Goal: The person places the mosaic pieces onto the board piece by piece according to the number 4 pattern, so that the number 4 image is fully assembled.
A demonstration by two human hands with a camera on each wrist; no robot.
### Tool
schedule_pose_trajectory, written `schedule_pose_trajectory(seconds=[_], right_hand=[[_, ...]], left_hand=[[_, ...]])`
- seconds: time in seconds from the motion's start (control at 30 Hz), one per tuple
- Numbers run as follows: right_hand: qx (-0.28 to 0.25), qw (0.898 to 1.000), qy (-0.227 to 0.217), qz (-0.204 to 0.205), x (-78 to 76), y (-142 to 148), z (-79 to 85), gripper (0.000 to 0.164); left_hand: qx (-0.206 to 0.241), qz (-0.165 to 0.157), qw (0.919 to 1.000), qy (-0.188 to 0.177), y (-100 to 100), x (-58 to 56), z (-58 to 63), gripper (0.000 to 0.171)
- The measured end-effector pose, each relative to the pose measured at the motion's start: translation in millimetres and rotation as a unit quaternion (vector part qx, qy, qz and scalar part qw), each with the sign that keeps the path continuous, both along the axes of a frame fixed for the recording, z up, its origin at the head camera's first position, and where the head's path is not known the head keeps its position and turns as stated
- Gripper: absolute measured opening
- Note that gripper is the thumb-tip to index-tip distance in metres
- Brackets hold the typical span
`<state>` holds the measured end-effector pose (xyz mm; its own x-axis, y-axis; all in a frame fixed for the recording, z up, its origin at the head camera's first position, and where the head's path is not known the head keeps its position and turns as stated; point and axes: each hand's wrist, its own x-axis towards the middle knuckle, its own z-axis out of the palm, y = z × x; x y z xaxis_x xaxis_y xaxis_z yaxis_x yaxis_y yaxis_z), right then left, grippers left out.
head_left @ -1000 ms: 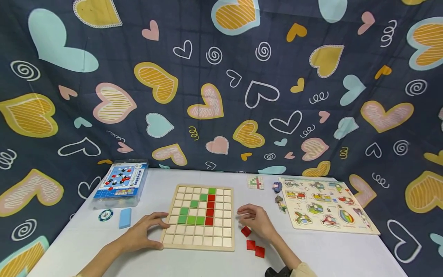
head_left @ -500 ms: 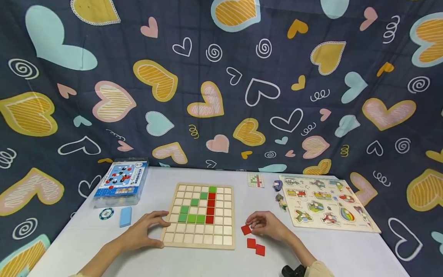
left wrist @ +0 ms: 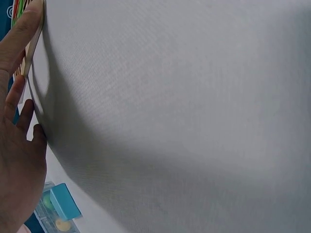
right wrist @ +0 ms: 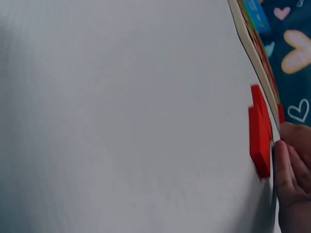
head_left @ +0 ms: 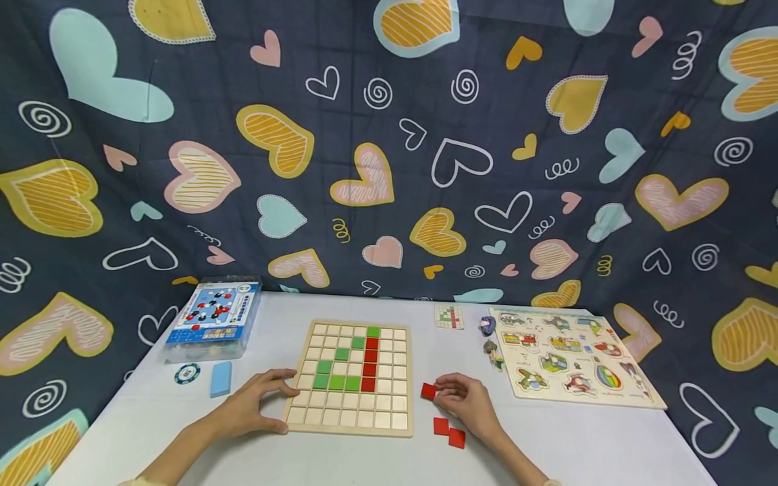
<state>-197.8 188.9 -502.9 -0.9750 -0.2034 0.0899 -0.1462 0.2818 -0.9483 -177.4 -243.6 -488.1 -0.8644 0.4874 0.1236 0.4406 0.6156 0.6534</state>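
A square wooden grid board (head_left: 340,428) lies at the middle of the table in the head view, with green and red tiles in some of its cells. My left hand (head_left: 249,403) rests at its left edge, thumb and fingers spread apart and touching the frame. To the right of the board, my right hand (head_left: 471,405) pinches a red tile (head_left: 428,391) by its edge between thumb and fingertips. Two more red tiles (head_left: 441,426) lie just below that hand. In the right wrist view, the pinched tile is mostly hidden behind the thumb (right wrist: 294,133).
A small pattern card (head_left: 449,316) lies behind the right hand. Further right are two small figures (head_left: 494,354) and a wooden picture puzzle (head_left: 583,398). At the left stand a clear plastic box (head_left: 209,320), a round chip (head_left: 187,373) and a blue block (head_left: 221,379).
My right hand has gone down to the nearest loose red tile, taken it at its edge and shifted it slightly up and left. The left hand stays at the board.
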Motion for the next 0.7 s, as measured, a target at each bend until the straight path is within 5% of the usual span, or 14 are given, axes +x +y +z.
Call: schedule_pose_trajectory(seconds=[0.2,0.7], right_hand=[[-0.016,1.0,0.014,-0.017,2.7,-10.5,1.5,0.029],[0.022,0.996,0.05,0.069,2.8,-52.3,7.8,0.027]], left_hand=[[0.002,0.001,1.0,0.002,-0.6,1.2,0.0,0.051],[0.0,-0.003,1.0,-0.005,0.0,0.8,1.2,0.05]])
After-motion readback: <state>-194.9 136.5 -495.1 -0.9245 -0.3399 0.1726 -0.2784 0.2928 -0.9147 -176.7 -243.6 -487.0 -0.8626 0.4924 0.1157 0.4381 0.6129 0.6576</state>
